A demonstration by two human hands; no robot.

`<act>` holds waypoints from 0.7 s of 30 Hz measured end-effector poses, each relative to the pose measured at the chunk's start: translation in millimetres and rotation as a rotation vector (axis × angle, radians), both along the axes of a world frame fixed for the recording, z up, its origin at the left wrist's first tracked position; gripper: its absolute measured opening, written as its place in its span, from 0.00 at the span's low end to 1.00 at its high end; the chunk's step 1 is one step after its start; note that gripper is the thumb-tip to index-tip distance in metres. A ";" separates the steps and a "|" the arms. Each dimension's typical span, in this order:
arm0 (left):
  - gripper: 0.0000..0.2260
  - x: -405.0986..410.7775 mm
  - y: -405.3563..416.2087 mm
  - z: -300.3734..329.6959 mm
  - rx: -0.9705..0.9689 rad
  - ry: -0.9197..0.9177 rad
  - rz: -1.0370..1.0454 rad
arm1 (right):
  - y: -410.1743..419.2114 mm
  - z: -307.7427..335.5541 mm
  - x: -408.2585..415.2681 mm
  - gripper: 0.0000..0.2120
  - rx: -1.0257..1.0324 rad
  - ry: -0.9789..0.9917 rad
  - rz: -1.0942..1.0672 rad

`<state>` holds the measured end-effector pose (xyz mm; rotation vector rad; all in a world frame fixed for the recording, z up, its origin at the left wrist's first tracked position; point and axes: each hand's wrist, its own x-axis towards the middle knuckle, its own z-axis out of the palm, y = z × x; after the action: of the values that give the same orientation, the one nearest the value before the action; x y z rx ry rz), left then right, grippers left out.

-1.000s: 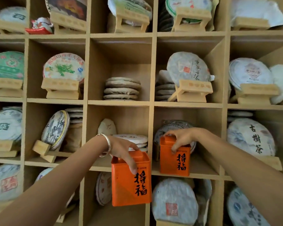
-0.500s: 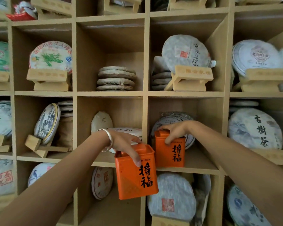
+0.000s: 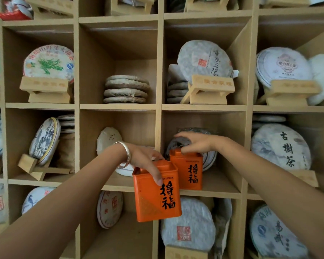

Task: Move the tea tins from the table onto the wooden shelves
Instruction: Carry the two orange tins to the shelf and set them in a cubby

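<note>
The left hand [image 3: 144,159] grips the nearer orange rectangular tea tin with black characters [image 3: 156,193] from above: its fingers curl over the tin's top and one fingertip presses down the front face beside the characters. This tin hangs in the air, slightly tilted, in front of the light wooden shelf unit's [image 3: 158,75] upright divider and below the shelf board. A silver bangle [image 3: 126,156] circles the left wrist.

The right hand [image 3: 192,143] reaches in from the right, palm down, fingers loosely bent over the raised lid of the second orange tea tin [image 3: 190,170]; whether they pinch it or only touch it is unclear. That tin stands upright on the shelf board in the compartment just right of the divider, in front of a dark-wrapped round tea cake [image 3: 209,157].

The compartment left of the divider holds pale paper-wrapped tea cakes [image 3: 108,139]. Directly above it sits a stack of brownish tea cakes [image 3: 126,89].
</note>
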<state>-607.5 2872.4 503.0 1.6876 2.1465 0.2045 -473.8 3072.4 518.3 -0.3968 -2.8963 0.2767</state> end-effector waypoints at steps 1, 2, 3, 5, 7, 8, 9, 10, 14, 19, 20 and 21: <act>0.37 3.9 0.6 3.4 0.003 0.003 -0.020 | -4.2 3.7 7.4 0.29 0.014 0.067 0.027; 0.36 7.9 1.3 6.5 0.005 0.007 -0.035 | -8.8 6.9 15.8 0.24 -0.001 0.132 0.066; 0.35 11.9 2.2 9.5 0.008 0.014 -0.047 | -13.9 9.4 24.8 0.20 -0.040 0.190 0.117; 0.36 20.3 4.4 15.5 0.035 0.033 -0.063 | -24.7 10.4 44.0 0.18 -0.137 0.261 0.208; 0.37 28.8 7.8 22.1 0.085 0.049 -0.083 | -34.4 7.4 61.6 0.26 -0.171 0.264 0.236; 0.38 34.0 9.4 25.4 0.107 0.061 -0.092 | -38.1 4.0 68.6 0.31 -0.186 0.242 0.219; 0.38 40.1 10.9 28.8 0.123 0.072 -0.097 | -40.3 -0.7 74.0 0.34 -0.206 0.212 0.192; 0.38 46.6 12.6 31.9 0.133 0.078 -0.102 | -41.6 -6.0 78.8 0.38 -0.236 0.179 0.170; 0.34 73.9 20.9 40.8 0.140 0.082 -0.144 | -44.1 -25.0 97.4 0.49 -0.446 0.176 0.164; 0.31 98.5 27.2 38.9 0.142 0.033 -0.205 | -43.0 -39.4 126.8 0.51 -0.515 0.297 0.145; 0.30 101.2 27.8 36.5 0.193 -0.001 -0.213 | -41.6 -40.6 132.8 0.52 -0.526 0.341 0.131; 0.31 102.9 27.5 34.1 0.281 -0.036 -0.211 | -39.3 -41.0 138.8 0.53 -0.535 0.386 0.112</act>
<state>-504.7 2899.9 537.1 2.0337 1.9675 0.4902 -334.9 3033.1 477.4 -0.2248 -2.4332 1.0316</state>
